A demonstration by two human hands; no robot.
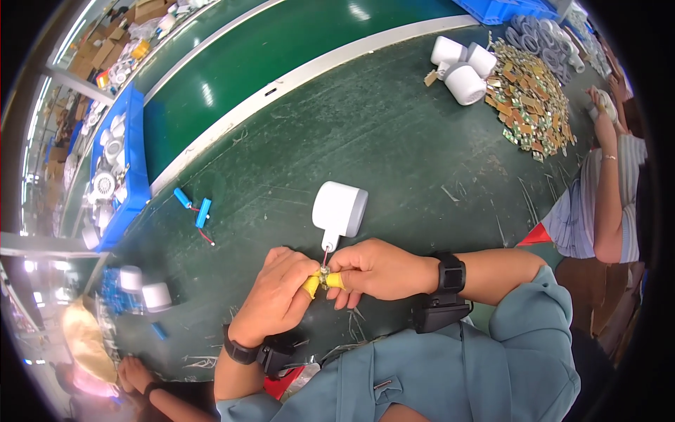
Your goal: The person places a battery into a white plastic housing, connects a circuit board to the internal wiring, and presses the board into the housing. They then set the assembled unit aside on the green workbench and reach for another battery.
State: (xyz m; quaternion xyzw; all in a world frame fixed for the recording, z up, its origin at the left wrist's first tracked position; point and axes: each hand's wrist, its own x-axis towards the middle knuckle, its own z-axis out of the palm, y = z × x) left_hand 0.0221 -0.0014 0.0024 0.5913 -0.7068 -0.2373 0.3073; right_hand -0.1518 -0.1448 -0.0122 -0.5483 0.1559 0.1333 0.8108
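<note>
A white rounded housing [336, 209] with a grey rim lies on the green worktable, its short neck pointing toward me. A thin reddish wire runs from the neck to a small circuit board [324, 276] pinched between my fingertips. My left hand [278, 290] is closed on the board's left side, and my right hand [376, 271] grips it from the right. Yellow covers, apparently finger cots, show at the fingertips of both hands. The board is mostly hidden by the fingers.
Two wired blue battery cells [202, 213] lie left of the housing. A blue crate [133, 169] of white parts stands far left. At the far right are white housings [464, 83], a pile of small circuit boards [531, 98] and grey rings [538, 42]. Other people's arms appear at both sides.
</note>
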